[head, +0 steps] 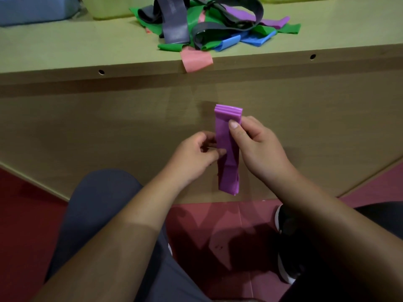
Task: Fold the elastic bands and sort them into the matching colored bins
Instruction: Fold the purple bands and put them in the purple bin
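Note:
A purple elastic band (226, 140), folded into several layers, hangs upright in front of the table's side panel. My right hand (259, 147) pinches its upper part, thumb on the front face. My left hand (194, 155) pinches the band's left edge near the middle. On the table top lies a pile of loose bands (209, 25) in green, grey, blue, purple and pink. One pink band (196, 59) droops over the table's front edge.
A blue-grey bin (32, 9) stands at the back left of the table (65, 51), with a yellow-green bin (113, 7) beside it. Below are my knees, a dark shoe (287, 243) and a red floor.

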{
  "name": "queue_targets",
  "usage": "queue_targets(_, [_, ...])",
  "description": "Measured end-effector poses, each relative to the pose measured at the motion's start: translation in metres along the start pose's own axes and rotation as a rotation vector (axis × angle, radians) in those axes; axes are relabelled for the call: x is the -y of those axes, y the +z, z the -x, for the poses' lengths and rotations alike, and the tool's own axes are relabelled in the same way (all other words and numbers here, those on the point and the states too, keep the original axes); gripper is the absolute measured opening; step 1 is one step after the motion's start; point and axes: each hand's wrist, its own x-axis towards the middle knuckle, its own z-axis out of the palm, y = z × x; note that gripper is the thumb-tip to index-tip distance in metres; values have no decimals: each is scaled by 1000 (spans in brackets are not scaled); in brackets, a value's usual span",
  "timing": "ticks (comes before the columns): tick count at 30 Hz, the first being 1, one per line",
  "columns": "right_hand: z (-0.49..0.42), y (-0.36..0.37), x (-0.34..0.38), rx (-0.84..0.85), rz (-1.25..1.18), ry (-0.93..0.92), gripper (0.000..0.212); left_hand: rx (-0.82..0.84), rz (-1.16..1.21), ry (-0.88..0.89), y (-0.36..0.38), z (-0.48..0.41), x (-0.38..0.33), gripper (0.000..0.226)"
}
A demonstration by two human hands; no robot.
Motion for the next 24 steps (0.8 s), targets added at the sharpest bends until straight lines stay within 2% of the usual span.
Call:
queue_targets(5, [-3, 0, -6, -27, 3, 14, 24, -23, -42, -20, 0, 1, 2, 7])
queue_targets(10, [-4, 3, -9, -22, -34, 41, 27, -8, -125, -1, -1, 1, 4, 20])
queue_targets(13, [-4, 3, -10, -25, -44, 44, 27, -26, -79, -28, 0, 0, 4, 22])
queue_targets(24, [-5, 4, -7, -2, -186, 149, 26, -104, -83, -20, -5, -4, 9, 16])
